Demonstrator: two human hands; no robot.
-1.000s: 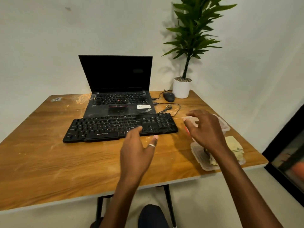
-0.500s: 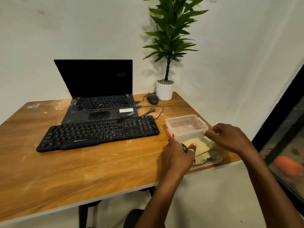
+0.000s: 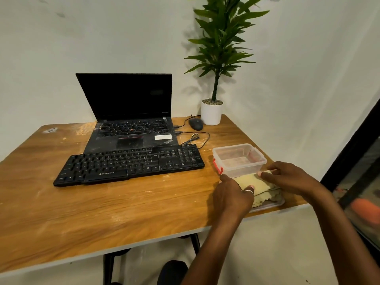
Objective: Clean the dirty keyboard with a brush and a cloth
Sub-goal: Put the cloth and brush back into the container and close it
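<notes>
The black dusty keyboard (image 3: 131,164) lies across the middle of the wooden table (image 3: 102,206), in front of an open laptop (image 3: 129,128). A yellow cloth (image 3: 249,182) lies folded on a clear flat lid (image 3: 273,203) at the table's right front edge, just in front of a clear plastic box (image 3: 239,159) with a red clasp. My left hand (image 3: 232,196) rests on the cloth's left part, its ringed thumb lying on the fabric. My right hand (image 3: 287,179) pinches the cloth's pale far edge beside the box. No brush shows plainly.
A black mouse (image 3: 195,124) and its looped cable (image 3: 193,138) lie behind the keyboard's right end. A potted plant (image 3: 211,112) stands at the back right corner. The table edge drops off right of the lid, next to a dark frame (image 3: 353,153).
The view has swung right. Both hands left the space over the keyboard and came down at the lid; my right hand then moved from the box's side onto the cloth's far edge.
</notes>
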